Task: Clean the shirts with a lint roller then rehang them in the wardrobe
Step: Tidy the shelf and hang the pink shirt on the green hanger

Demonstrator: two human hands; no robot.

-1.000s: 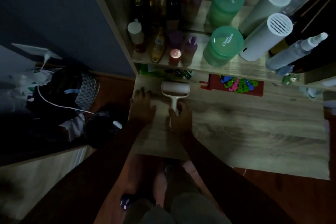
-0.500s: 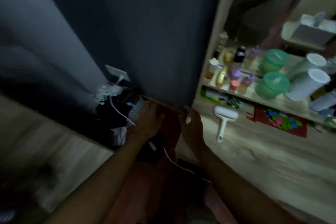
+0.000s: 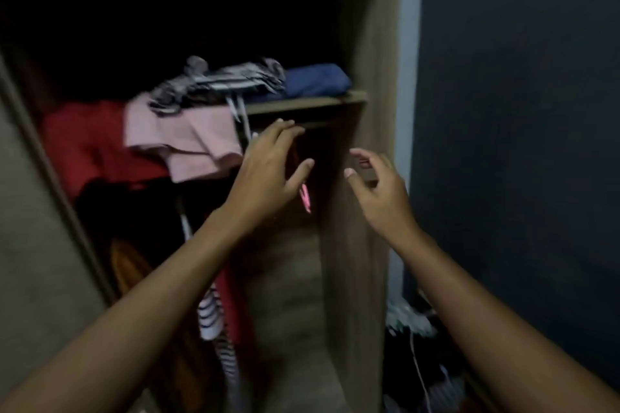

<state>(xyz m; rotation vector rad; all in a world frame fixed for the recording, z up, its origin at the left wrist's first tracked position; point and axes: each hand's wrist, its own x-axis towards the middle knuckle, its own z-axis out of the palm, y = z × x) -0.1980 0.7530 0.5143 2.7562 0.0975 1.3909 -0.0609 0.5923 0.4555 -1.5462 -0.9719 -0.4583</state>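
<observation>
An open wooden wardrobe (image 3: pixel 349 211) fills the view, dark inside. Hanging shirts (image 3: pixel 214 305) show below, one red, one striped black and white, with a pink hanger tip (image 3: pixel 306 199) by my left thumb. My left hand (image 3: pixel 271 171) is raised inside the wardrobe under the shelf (image 3: pixel 302 104), fingers spread, holding nothing. My right hand (image 3: pixel 379 191) hovers at the wardrobe's side panel, fingers curled and apart, empty. The lint roller is out of view.
Folded clothes sit on the shelf: a red garment (image 3: pixel 87 144), a pink one (image 3: pixel 181 141), a striped one (image 3: pixel 218 80) and a blue one (image 3: pixel 315 79). A dark blue wall (image 3: pixel 520 111) stands right. A pile with a white cable (image 3: pixel 419 362) lies low right.
My view swung left from the dressing table to the wardrobe. My right hand let go of the lint roller, left on the table. Both hands rose toward the hanging clothes.
</observation>
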